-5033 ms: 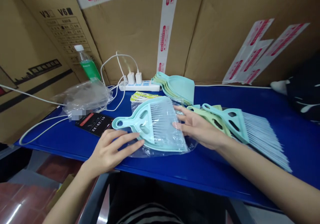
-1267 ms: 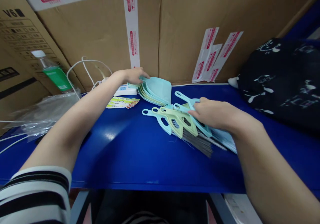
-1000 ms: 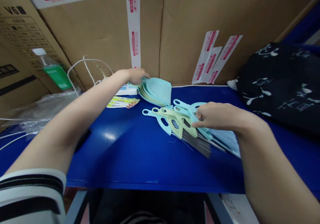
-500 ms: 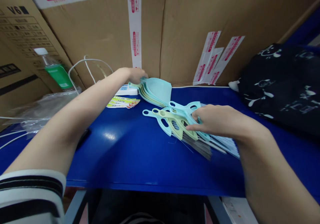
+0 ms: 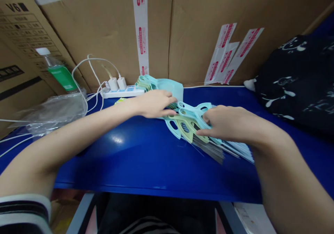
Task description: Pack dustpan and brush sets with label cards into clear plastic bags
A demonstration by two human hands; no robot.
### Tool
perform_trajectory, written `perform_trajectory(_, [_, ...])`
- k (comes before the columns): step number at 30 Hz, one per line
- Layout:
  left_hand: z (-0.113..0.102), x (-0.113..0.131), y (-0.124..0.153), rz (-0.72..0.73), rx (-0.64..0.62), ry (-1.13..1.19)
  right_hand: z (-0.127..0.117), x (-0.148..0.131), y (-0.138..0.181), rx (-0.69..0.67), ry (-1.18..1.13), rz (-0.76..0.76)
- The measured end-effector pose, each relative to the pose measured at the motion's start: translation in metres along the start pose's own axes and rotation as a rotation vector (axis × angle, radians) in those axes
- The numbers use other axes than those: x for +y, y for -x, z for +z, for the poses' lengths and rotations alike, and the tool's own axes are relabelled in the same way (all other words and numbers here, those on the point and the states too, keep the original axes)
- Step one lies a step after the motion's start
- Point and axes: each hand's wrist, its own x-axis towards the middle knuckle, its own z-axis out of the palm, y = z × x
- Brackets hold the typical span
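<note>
Small hand brushes with pale blue and pale green handles (image 5: 185, 129) lie fanned out on the blue table (image 5: 135, 157), their bristles pointing to the lower right. My right hand (image 5: 224, 124) has its fingers curled around the blue handle of the topmost brush. Over the ring ends of the handles hovers my left hand (image 5: 156, 103), thumb and fingers apart and nothing held. Whether its fingertips touch a handle is hard to see. Just behind it, a nested stack of blue and green dustpans (image 5: 173, 86) rests by the cardboard, partly hidden by this hand.
A white power strip (image 5: 125, 94) with plugged-in chargers and cables sits behind my left forearm. Further left are clear plastic bags (image 5: 57, 110) and a green-labelled bottle (image 5: 62, 77). Cardboard boxes (image 5: 109, 28) wall the back; a black patterned bag (image 5: 300, 84) lies right.
My left hand has let go of the dustpan stack and come forward and right to the brushes. The right hand keeps its grip on the brush. The view has shifted slightly.
</note>
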Motion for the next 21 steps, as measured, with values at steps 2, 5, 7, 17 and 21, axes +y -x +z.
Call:
perform_trajectory(2, [0.011, 0.009, 0.003, 0.029, 0.022, 0.091, 0.000, -0.001, 0.000, 0.012, 0.002, -0.010])
perform_trajectory(5, [0.024, 0.010, 0.005, 0.032, 0.069, 0.198, 0.001, -0.003, -0.001, 0.017, 0.002, -0.032])
perform_trajectory(7, [0.028, 0.006, 0.004, 0.012, 0.083, 0.276, 0.002, -0.003, -0.001, 0.023, -0.011, -0.055])
perform_trajectory(17, [0.024, -0.007, 0.008, 0.062, 0.043, 0.473, 0.002, -0.004, -0.001, 0.008, 0.000, -0.061])
perform_trajectory(21, [0.013, -0.024, 0.002, -0.089, 0.211, 0.238, 0.001, -0.005, -0.001, 0.009, 0.027, -0.085])
